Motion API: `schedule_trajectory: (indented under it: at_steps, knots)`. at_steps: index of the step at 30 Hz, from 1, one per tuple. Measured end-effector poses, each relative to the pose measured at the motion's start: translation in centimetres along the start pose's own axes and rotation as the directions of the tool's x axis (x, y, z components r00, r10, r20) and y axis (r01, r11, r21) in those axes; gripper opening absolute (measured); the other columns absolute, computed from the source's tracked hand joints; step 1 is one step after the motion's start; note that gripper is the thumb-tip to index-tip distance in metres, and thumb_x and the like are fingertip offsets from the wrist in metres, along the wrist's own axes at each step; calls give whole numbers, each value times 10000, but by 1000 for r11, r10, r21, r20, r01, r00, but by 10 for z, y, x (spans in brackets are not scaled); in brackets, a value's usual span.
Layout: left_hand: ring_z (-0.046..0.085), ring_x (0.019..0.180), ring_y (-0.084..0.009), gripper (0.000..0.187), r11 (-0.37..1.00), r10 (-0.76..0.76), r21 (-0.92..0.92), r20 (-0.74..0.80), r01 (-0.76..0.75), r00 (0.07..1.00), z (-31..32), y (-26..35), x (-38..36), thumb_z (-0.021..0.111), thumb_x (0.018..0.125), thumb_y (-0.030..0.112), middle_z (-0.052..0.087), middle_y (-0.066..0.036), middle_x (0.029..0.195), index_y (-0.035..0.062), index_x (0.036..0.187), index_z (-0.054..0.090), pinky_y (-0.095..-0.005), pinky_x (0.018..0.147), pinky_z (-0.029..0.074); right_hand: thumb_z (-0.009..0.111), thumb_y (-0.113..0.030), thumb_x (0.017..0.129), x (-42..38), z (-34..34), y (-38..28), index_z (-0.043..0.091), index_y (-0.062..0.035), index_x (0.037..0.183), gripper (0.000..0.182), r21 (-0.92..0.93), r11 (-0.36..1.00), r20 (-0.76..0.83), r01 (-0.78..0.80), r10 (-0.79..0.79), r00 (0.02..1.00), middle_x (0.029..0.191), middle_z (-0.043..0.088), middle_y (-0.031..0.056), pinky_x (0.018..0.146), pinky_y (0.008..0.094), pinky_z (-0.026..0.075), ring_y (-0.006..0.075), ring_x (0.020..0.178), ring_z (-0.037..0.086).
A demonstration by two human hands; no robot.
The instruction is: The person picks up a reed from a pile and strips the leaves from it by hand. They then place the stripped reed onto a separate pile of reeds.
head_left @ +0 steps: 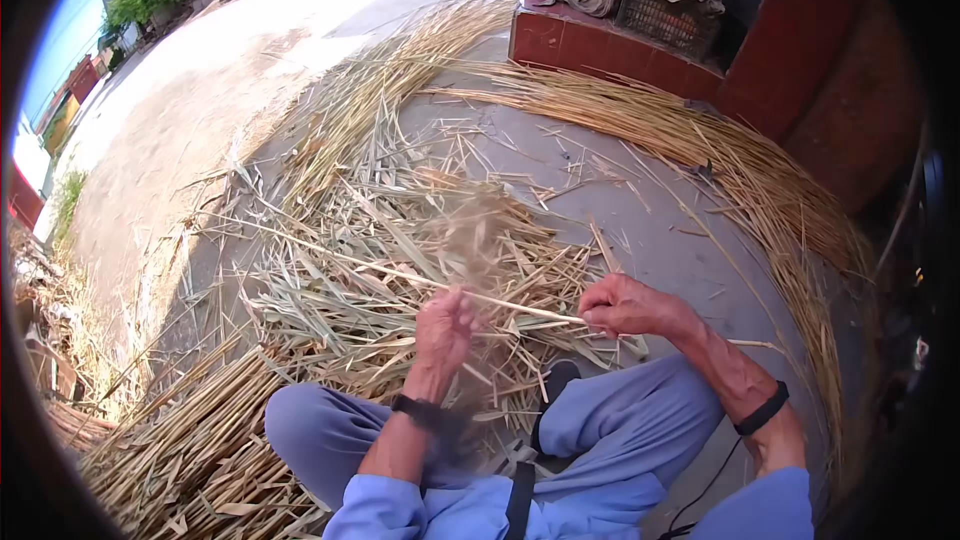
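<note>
A long pale reed stalk (525,310) runs across in front of me, above my lap. My right hand (630,306) is closed around it, with the stalk's end sticking out past my wrist. My left hand (446,328) has its fingers curled at the stalk farther left, and the stalk goes on beyond it to the upper left. Beneath both hands spreads a heap of stripped dry leaves and broken stalk pieces (345,315). A brownish blur (475,240) partly hides the heap beyond my left hand.
A thick bundle of stalks (190,440) lies at my left knee. More long stalks (620,110) curve along the right side, and others (370,90) lie at the far left. A crate with cloth (670,15) stands on a red tiled ledge (610,60).
</note>
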State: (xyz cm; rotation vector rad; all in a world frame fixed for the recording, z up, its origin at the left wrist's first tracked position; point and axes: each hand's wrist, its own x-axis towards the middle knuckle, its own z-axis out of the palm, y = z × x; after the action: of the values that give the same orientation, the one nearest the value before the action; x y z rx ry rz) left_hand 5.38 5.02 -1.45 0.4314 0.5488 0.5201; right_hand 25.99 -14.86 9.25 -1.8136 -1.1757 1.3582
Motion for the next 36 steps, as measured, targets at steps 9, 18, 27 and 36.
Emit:
schedule_trajectory:
  at_steps: [9,18,27,36]
  knots:
    - [549,522,-121,48,935,-209,324,166,146,964,35,-31,-26,687,892,63,619,-39,674,43,868,651,-286,474,493,634,-296,846,13,26,-16,637,39,890,338,-346,936,-87,73,-109,990,676,619,69,591,353,464,181,625,567]
    - [574,560,-147,66,914,-222,386,213,127,951,35,-29,-25,685,905,71,639,-78,719,26,915,638,-304,517,512,591,-145,881,10,25,-17,632,17,764,204,85,996,-272,37,-13,962,632,627,65,483,274,475,118,510,604]
    - [590,627,-150,54,981,-182,102,222,162,958,24,-22,-17,651,932,70,625,-68,749,37,951,613,-315,564,526,579,-183,998,-3,-33,-13,602,5,899,213,223,872,-777,435,-110,619,652,567,26,414,225,384,74,457,485]
    - [594,595,-143,33,981,-189,60,113,183,975,2,-25,-7,620,949,68,628,-53,722,39,944,606,-324,562,536,571,-233,1018,-35,-76,-18,598,-32,932,221,254,660,-935,707,-19,353,653,491,-26,401,202,279,35,442,361]
